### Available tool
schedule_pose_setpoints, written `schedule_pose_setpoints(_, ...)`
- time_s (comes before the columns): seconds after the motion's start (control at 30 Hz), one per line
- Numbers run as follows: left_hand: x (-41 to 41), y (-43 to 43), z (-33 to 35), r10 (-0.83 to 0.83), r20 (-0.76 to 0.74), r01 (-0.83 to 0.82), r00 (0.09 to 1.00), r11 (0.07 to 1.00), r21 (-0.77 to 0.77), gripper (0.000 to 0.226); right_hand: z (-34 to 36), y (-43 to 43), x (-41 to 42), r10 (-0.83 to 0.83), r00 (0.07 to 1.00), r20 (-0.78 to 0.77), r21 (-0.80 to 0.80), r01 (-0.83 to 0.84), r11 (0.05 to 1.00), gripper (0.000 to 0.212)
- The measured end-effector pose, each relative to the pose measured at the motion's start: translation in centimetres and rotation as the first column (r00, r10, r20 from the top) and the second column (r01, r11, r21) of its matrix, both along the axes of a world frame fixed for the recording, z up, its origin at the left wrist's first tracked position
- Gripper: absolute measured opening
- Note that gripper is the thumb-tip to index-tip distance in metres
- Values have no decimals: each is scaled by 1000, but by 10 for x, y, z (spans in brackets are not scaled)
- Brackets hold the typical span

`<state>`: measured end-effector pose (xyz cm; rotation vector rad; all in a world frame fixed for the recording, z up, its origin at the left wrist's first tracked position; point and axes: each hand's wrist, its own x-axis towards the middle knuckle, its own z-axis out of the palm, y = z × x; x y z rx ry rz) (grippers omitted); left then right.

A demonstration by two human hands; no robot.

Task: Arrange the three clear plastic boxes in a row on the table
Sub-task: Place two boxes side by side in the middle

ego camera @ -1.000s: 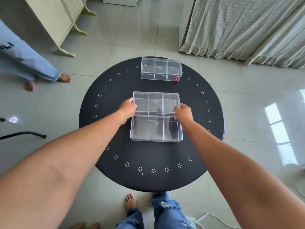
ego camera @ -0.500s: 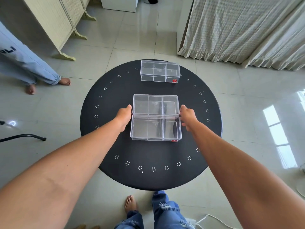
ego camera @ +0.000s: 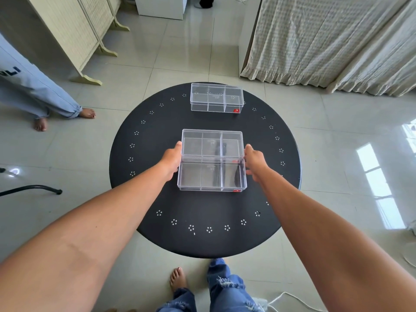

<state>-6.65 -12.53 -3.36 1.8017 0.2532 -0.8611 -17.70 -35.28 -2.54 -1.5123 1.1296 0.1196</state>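
Three clear plastic boxes with dividers lie on a round black table (ego camera: 157,194). The far box (ego camera: 216,97) sits by the table's back edge. The middle box (ego camera: 212,144) and the near box (ego camera: 211,176) lie back to front, touching, in the table's middle. My left hand (ego camera: 172,162) rests against their left side where the two meet, with the thumb at the middle box's wall. On the right side of that seam is my right hand (ego camera: 255,162), fingers loosely spread beside the near box. Neither hand clearly grips a box.
Another person's legs and bare feet (ego camera: 65,109) stand on the tiled floor at the left. A folding screen (ego camera: 74,37) is at the back left, curtains (ego camera: 326,41) at the back right. A black chair leg (ego camera: 33,189) and my own feet (ego camera: 177,279) are close to the table.
Both hands have slid back towards me along the boxes' sides, from gripping the middle box to flanking the seam between middle and near box. The boxes have stayed in place.
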Motion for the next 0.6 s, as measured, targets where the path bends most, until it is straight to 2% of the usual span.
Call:
schedule_pose_setpoints(0.23, 8, 1, -14, 2, -26, -2, 1000, 1000, 18, 91, 0, 3, 1, -13, 1000, 5, -10, 13, 1000, 32)
schedule_pose_setpoints(0.3, 6, 0, -11, 1, -32, 0, 1000, 1000, 26, 92, 0, 3, 1, -17, 1000, 8, -16, 17, 1000, 32)
schedule_pose_setpoints(0.43, -4, -4, 11, -9, -27, 9, 1000, 1000, 6, 75, 3, 3, 4, 2, 1000, -2, -32, -2, 999, 34)
schedule_pose_setpoints(0.6, 6, -5, 3, 42, -26, -42, 999, 999, 9, 89, 6, 4, 15, 10, 1000, -4, -52, -10, 999, 37)
